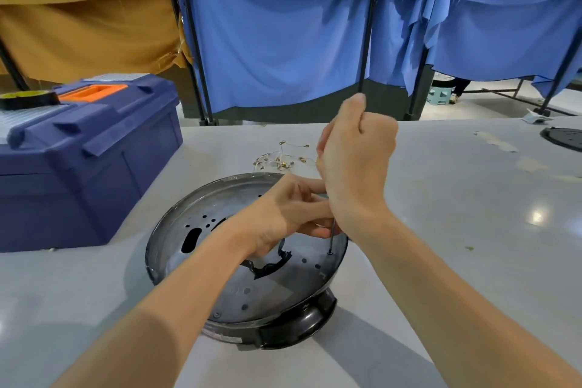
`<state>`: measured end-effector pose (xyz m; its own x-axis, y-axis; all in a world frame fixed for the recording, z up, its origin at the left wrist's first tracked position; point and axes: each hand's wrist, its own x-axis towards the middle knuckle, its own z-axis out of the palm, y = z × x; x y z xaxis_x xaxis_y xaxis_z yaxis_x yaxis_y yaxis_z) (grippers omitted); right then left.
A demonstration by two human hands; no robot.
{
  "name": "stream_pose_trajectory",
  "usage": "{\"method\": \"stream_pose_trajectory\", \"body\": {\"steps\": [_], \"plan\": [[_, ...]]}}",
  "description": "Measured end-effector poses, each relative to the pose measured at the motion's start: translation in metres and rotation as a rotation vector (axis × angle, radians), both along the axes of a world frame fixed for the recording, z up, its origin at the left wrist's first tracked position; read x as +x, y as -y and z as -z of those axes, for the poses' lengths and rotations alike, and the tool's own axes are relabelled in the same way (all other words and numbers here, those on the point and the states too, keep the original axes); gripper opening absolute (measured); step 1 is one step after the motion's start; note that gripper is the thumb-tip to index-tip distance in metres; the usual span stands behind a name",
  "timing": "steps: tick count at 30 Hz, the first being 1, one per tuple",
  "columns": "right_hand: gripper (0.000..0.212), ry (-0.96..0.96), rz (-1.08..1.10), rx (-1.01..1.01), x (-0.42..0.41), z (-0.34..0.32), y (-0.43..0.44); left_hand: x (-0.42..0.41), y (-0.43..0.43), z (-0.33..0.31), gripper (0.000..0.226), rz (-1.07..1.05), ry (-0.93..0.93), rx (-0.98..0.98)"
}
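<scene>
Grey and shiny, the round metal pan [220,208] sits on its black base about midway across the bench [456,230], well back from the far edge, with a ragged dark opening at its centre and small holes scattered over its floor. In the head view, the right hand [356,161] is clenched in a fist high above the pan's right side, and from under its wrist the thin shaft of a screwdriver [332,235] drops straight down to a screw hole [330,252] near the pan's right rim. The handle itself is buried in the fist. The left hand [283,214] reaches over the pan from the left, and its fingers pinch the shaft just above the tip, though the right wrist hides part of that grip. The step in hand looks to be driving or loosening a screw at that hole; which way it turns cannot be told. The next move likely calls for keeping the shaft upright and the tip seated while the fist twists, with the left fingers steadying it so it does not skid across the slick metal. Beyond the pan, toward the far edge, lies a loose bundle of wires [283,157] with brass terminals. A blue toolbox [78,161] stands at the left edge, a tape roll [28,99] on its lid, and another dark round part [563,138] rests at the far right corner.
</scene>
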<state>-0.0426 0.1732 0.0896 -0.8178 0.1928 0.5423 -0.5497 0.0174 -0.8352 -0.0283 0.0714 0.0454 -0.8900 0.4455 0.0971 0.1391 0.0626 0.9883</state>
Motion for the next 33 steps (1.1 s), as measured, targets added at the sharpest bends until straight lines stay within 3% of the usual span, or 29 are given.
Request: {"method": "stream_pose_trajectory", "body": {"steps": [4,7,9,12,17,19,21,25,27,30,33], "plan": [[0.063,0.314,-0.770,0.162,-0.017,-0.025,-0.022,0.003,0.006,-0.002,0.020,0.114,0.080,0.033],[0.061,0.368,-1.002,0.229,-0.022,-0.030,-0.027,0.001,0.005,-0.004,0.021,0.120,0.085,0.010],[0.063,0.363,-0.989,0.158,-0.021,-0.025,-0.021,-0.001,0.003,-0.002,0.018,0.094,0.078,0.041],[0.060,0.276,-0.779,0.073,-0.015,-0.018,-0.008,-0.001,0.000,0.000,0.014,0.022,0.009,0.053],[0.060,0.012,-0.007,0.043,-0.003,-0.005,0.005,0.001,0.000,0.000,0.017,-0.040,-0.082,0.114],[0.062,-0.014,0.149,0.004,0.000,0.000,0.007,0.004,-0.001,0.000,0.023,-0.022,-0.077,0.094],[0.061,0.014,0.018,-0.010,-0.002,0.000,0.000,0.005,-0.001,0.000,0.010,-0.010,-0.039,0.101],[0.062,0.412,-0.810,0.014,-0.020,-0.024,-0.029,0.004,0.003,-0.002,0.021,0.036,0.049,0.092],[0.064,0.427,-0.998,0.065,-0.026,-0.028,-0.035,0.003,0.003,-0.002,0.024,0.054,0.055,0.060],[0.065,0.390,-0.992,0.070,-0.027,-0.024,-0.025,0.002,0.003,-0.002,0.020,0.037,0.059,0.081],[0.058,0.313,-0.748,0.015,-0.019,-0.020,-0.011,0.000,0.002,0.000,0.017,-0.026,0.015,0.100]]}}
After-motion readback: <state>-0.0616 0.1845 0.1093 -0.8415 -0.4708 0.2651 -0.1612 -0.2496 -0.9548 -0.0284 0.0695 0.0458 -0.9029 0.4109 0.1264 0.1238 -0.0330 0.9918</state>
